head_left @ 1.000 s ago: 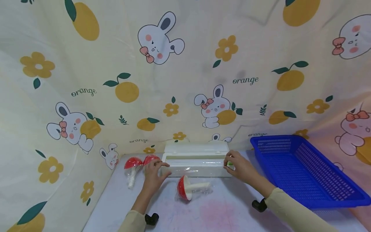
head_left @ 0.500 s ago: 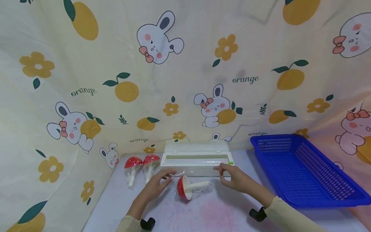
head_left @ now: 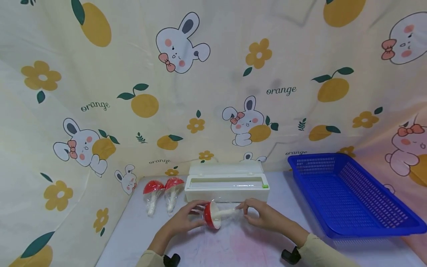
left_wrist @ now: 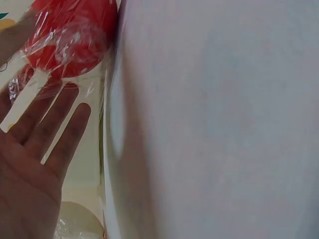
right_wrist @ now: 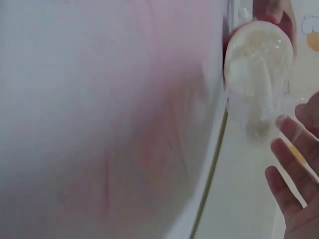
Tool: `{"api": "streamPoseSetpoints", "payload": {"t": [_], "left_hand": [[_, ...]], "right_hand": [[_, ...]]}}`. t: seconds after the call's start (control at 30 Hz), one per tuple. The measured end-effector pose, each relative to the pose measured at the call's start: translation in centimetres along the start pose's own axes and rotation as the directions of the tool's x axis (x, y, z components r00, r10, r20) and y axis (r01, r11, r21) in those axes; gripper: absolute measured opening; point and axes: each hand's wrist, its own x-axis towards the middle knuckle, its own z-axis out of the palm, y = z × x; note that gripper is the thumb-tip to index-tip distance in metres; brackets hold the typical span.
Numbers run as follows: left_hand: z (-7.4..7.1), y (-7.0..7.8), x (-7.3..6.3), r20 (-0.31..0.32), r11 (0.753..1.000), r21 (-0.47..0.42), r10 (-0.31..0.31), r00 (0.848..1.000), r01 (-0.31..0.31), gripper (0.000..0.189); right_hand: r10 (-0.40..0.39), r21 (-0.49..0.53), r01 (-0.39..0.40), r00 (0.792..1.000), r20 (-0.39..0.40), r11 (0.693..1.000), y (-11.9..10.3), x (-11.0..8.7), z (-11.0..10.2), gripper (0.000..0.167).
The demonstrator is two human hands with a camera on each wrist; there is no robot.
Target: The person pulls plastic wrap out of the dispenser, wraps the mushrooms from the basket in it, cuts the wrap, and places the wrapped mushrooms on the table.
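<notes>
A red-capped toy mushroom (head_left: 208, 216) in clear plastic wrap lies on its side on the table, cap left and pale stem right. My left hand (head_left: 185, 218) is at the cap, thumb and forefinger around its left side. In the left wrist view its fingers (left_wrist: 70, 137) are fairly straight and touch the loose wrap below the cap. At the stem end, my right hand (head_left: 263, 215) pinches the plastic wrap between thumb and forefinger. The other right fingers (right_wrist: 283, 186) are spread, and the cap's white underside (right_wrist: 259, 55) shows in the right wrist view.
A white cling-film dispenser (head_left: 227, 195) with a raised lid and green slider stands just behind. Two more wrapped mushrooms (head_left: 153, 186) lie at the left. A blue plastic basket (head_left: 360, 200) occupies the right side. Patterned cloth (head_left: 213, 85) hangs behind the table.
Both hands have come down and toward me from the dispenser's front to the mushroom, one at each end. The dispenser's front now shows fully. The mushroom lies about where it was.
</notes>
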Motion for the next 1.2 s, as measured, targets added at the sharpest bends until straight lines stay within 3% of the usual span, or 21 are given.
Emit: {"api": "streamPoseSetpoints", "payload": {"t": [0.13, 0.27, 0.33, 0.43, 0.57, 0.7, 0.8, 0.93, 1.03, 1.2], "left_hand": [[0.4, -0.1, 0.5, -0.023, 1.0, 0.015, 0.015, 1.0, -0.015, 0.069], [0.7, -0.2, 1.0, -0.058, 0.995, 0.092, 0.042, 0.997, -0.037, 0.063], [0.8, 0.0, 1.2, -0.074, 0.993, 0.115, 0.04, 0.996, -0.031, 0.06], [0.9, 0.2, 1.5, -0.092, 0.994, 0.106, 0.025, 0.995, -0.015, 0.056], [1.0, 0.4, 1.7, -0.109, 0.999, 0.034, 0.017, 0.994, -0.013, 0.049], [1.2, 0.4, 1.8, -0.126, 1.0, -0.024, 0.001, 0.992, -0.004, 0.039], [1.4, 0.2, 2.0, -0.149, 1.0, -0.017, -0.026, 0.988, 0.023, 0.032], [1.6, 0.0, 2.2, -0.18, 0.999, -0.012, -0.035, 0.983, 0.034, 0.029], [1.7, 0.0, 2.2, -0.197, 0.999, -0.032, -0.048, 0.979, 0.042, 0.028], [2.0, 0.1, 2.3, -0.238, 0.991, -0.066, -0.126, 0.963, 0.114, 0.025]], "right_hand": [[0.03, -0.008, -0.03, 0.999, -0.028, 1.0, 0.1, 0.0, 0.9, 0.028], [0.061, 0.022, -0.059, 0.996, -0.068, 0.998, 0.7, 0.2, 2.1, 0.025], [0.11, 0.053, -0.107, 0.991, -0.071, 0.993, 0.9, 0.3, 2.5, 0.025], [0.225, 0.093, -0.219, 0.973, -0.058, 0.971, 0.8, 0.7, 2.8, 0.027], [0.359, 0.107, -0.354, 0.932, -0.037, 0.929, 0.6, 1.2, 3.0, 0.035], [0.386, 0.05, -0.385, 0.923, -0.012, 0.922, 0.3, 1.5, 3.3, 0.026], [0.397, 0.018, -0.397, 0.918, 0.022, 0.917, -0.1, 1.5, 3.4, 0.021], [0.436, -0.025, -0.436, 0.896, 0.08, 0.9, -0.6, 1.7, 3.6, 0.022], [0.445, -0.049, -0.443, 0.887, 0.124, 0.895, -0.8, 1.9, 3.7, 0.026], [0.496, -0.06, -0.493, 0.852, 0.171, 0.868, -0.8, 2.1, 4.0, 0.046]]}}
